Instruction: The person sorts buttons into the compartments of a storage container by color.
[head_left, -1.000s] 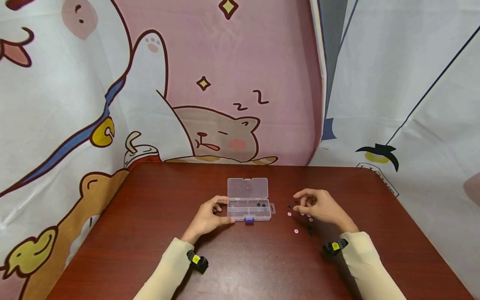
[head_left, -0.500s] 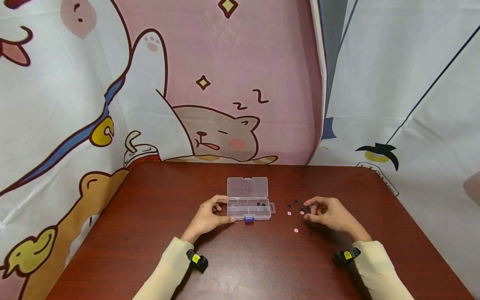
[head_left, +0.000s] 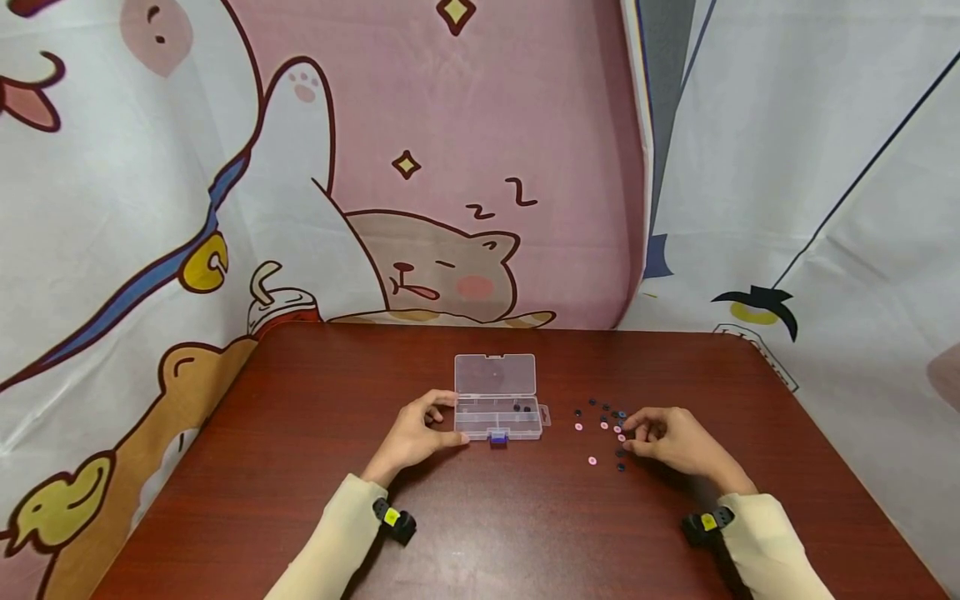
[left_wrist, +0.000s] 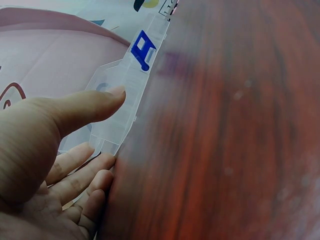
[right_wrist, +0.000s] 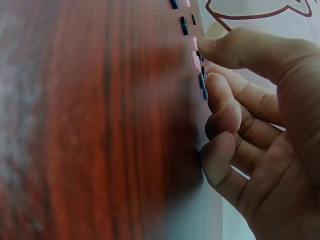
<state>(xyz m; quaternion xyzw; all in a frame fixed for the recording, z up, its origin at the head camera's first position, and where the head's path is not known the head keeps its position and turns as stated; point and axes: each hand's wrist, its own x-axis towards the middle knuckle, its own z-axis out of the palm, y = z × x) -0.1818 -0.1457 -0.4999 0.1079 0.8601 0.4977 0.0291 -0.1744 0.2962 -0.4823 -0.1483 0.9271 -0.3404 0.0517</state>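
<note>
A clear plastic compartment box [head_left: 498,418] stands with its lid raised and a blue latch [head_left: 498,438] at its front. Several dark pieces sit in a right-hand back compartment. My left hand [head_left: 412,432] holds the box's left end between thumb and fingers; in the left wrist view the thumb [left_wrist: 100,106] lies against its front side. Small button-like discs, pink [head_left: 592,461] and black [head_left: 621,467], are scattered to the box's right. Beside them is my right hand [head_left: 678,442], fingers bent, thumb and forefinger apart near the pink discs [right_wrist: 195,60]; I see nothing held.
The brown wooden table [head_left: 495,525] extends around the box and discs. Behind it hangs a printed cloth [head_left: 450,125] with cartoon animals. A small black camera [head_left: 395,523] is strapped at the left wrist, another [head_left: 707,527] at the right.
My right hand has moved right and toward me, from above the discs to their right side, uncovering more black and pink ones. The left hand and box stay put.
</note>
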